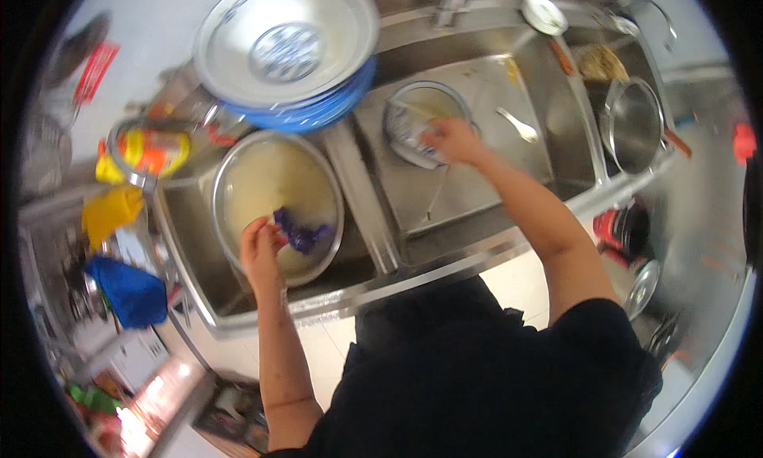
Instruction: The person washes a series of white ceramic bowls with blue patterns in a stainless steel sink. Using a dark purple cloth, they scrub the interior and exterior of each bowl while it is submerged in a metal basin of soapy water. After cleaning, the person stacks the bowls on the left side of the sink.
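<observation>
My left hand (262, 249) is over a large round metal basin (241, 160) of cloudy liquid in the left sink, and grips a purple cloth (304, 234) by its edge. In the right sink, my right hand (453, 141) reaches to a blue-and-white bowl (407, 137), its fingers at the bowl; blur hides whether they grip it. The bowl sits in or against a round, rimmed vessel. A white spoon (517, 125) lies on the sink's floor to the right.
Stacked blue-and-white dishes (286, 47) stand behind the basin. A yellow bottle (155, 151) stands at left, above a yellow cloth (112, 214) and a blue cloth (132, 291). On the right are a metal strainer or pot (635, 127), a sponge-like scrubber (602, 65) and a small white dish (543, 14).
</observation>
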A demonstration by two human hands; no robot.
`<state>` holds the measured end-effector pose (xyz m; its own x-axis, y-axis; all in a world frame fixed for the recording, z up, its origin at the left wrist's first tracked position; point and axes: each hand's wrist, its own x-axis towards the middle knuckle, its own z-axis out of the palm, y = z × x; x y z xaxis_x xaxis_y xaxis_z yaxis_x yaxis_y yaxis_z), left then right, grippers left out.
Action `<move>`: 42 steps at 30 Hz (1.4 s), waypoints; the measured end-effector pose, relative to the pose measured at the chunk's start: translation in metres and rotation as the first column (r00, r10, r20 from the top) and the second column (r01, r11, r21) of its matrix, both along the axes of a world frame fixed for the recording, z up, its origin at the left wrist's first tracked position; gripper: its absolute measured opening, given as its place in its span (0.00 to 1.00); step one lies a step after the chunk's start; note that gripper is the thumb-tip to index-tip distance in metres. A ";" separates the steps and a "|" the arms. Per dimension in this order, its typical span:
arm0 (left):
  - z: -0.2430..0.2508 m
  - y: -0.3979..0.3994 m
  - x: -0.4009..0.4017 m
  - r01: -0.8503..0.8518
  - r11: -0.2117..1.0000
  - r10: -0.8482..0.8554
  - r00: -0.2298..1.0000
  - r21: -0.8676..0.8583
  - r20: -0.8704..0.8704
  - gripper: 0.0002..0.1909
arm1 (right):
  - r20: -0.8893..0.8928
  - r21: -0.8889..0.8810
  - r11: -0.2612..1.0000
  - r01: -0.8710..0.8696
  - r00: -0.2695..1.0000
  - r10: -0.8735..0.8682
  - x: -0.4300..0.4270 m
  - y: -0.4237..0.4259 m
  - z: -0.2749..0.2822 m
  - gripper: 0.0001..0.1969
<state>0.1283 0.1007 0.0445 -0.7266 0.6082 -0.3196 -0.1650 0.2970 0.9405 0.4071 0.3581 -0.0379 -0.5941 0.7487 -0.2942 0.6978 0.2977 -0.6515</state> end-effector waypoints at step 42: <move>-0.060 -0.126 -0.132 0.019 0.980 0.062 0.917 -0.200 0.393 0.41 | -0.301 -0.434 0.886 0.160 0.902 -0.310 -0.284 -0.210 -0.022 0.09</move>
<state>-0.0042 -0.0248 -0.0156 -0.5275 0.4895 -0.6943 -0.5198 0.4605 0.7196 0.1234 0.1484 -0.0603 -0.5342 0.7470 -0.3958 0.4150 -0.1763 -0.8926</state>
